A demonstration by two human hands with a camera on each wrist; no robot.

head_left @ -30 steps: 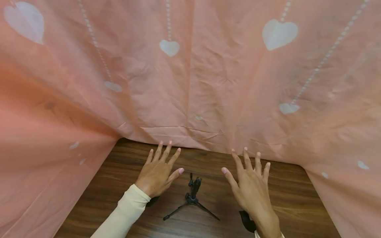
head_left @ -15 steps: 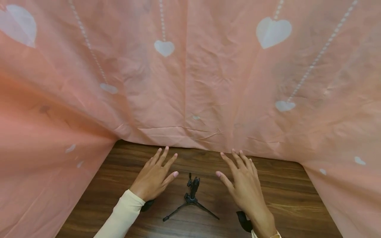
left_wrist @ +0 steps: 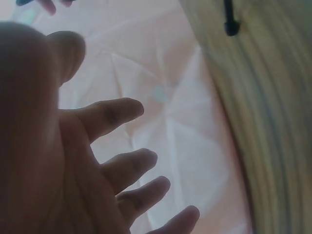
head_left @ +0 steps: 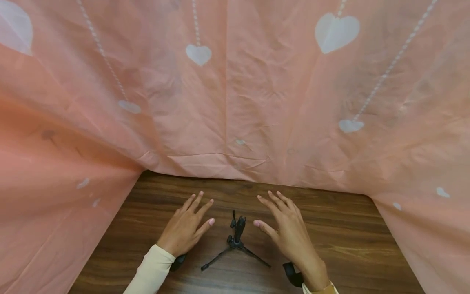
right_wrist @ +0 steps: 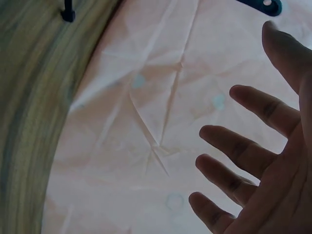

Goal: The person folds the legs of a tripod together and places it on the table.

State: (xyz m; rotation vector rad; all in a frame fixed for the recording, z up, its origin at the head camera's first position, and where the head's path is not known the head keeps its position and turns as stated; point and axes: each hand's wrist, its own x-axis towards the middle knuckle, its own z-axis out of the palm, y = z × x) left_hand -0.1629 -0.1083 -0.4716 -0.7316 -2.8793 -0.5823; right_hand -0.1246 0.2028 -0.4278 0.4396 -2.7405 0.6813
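A small black tripod (head_left: 236,244) stands on the dark wooden table (head_left: 349,237), between the two hands in the head view. To its left is my left hand (head_left: 185,228), palm down with fingers spread and nothing in it. My right hand (head_left: 290,228) is on the other side, its fingers likewise extended and bare. Both thumbs point inward toward the tripod, apart from it. In the left wrist view the left fingers (left_wrist: 122,117) reach out over the pink cloth. The right wrist view has the right fingers (right_wrist: 243,148) separated and slightly bent.
Pink cloth (head_left: 264,102) printed with white hearts hangs behind the table and along both sides, meeting the tabletop at its back edge. A black band piece (head_left: 292,274) shows at the right wrist, another (head_left: 178,262) at the left.
Both hands have drawn back from the cloth toward the person. The right hand has also shifted left, closer to the tripod. The head view has shifted slightly; the tripod stays put.
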